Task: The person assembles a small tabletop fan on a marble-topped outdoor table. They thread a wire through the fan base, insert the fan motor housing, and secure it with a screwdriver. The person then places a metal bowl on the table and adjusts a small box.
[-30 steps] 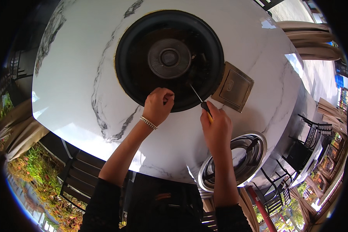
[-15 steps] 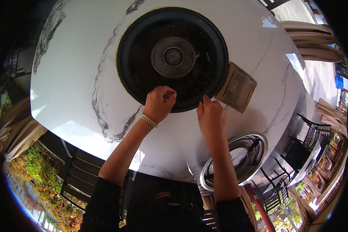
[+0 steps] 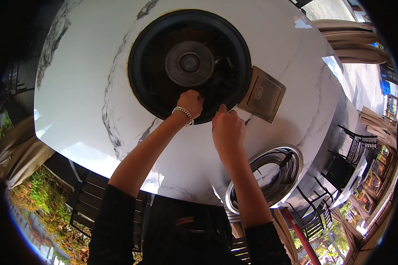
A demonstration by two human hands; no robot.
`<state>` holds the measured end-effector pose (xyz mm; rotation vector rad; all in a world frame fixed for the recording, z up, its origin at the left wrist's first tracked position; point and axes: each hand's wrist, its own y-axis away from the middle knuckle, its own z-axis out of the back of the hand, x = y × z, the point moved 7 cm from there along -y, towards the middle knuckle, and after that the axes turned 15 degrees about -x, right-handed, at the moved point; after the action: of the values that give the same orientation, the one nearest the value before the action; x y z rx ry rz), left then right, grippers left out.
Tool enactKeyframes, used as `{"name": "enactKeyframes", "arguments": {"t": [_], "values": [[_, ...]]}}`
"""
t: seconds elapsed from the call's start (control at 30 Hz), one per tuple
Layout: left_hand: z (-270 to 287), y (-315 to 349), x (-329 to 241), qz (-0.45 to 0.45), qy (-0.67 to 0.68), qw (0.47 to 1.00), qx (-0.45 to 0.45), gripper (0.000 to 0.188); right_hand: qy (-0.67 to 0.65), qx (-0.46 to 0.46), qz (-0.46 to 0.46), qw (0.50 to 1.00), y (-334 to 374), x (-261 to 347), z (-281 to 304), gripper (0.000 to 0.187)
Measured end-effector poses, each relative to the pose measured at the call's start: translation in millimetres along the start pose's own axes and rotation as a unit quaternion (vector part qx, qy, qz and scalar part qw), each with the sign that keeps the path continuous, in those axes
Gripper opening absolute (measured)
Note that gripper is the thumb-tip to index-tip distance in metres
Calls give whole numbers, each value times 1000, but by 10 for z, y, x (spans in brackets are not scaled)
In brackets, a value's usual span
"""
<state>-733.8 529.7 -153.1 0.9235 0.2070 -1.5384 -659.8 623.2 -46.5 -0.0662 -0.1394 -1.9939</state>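
Note:
A round black basin (image 3: pixel 139 70) is sunk into the white marbled table (image 3: pixel 86 95), with a dark inside and a ringed grey disc (image 3: pixel 190 63) in its middle. My left hand (image 3: pixel 191 102), a beaded bracelet on its wrist, is closed over the basin's near part. To its right my right hand (image 3: pixel 229 127) is closed at the near right rim, thumb and forefinger together. Whatever either hand may hold is hidden or too small to make out. A square bronze-coloured panel (image 3: pixel 264 94) lies just beyond the right hand, beside the basin.
A shiny round metal lid or tray (image 3: pixel 295 174) with a dark handle-like part lies under my right forearm by the near right table edge. Slatted black chairs (image 3: pixel 97 194) stand near the table. Beige curtains (image 3: pixel 347 42) hang at both sides.
My left hand has moved right and farther over the basin, its wrist turned so the fingers face away. The right hand stays near the rim. The whole view has shifted slightly.

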Motion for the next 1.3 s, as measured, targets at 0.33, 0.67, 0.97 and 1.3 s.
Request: {"name": "enactKeyframes", "arguments": {"t": [0.33,0.67,0.97,1.3], "values": [[-83,-71,-12,-29,-20,999,11,14,-10,2,-46,999,74,-6,-25,18],[-242,-111,115,35,-110,989,88,28,-118,14,-57,991,-166,-165,158,18],[-488,-288,261,113,-72,991,-21,35,-124,1,-54,991,-173,-173,252,18],[-468,-297,259,98,21,995,19,22,-101,30,-63,992,-135,-125,69,19]]}}
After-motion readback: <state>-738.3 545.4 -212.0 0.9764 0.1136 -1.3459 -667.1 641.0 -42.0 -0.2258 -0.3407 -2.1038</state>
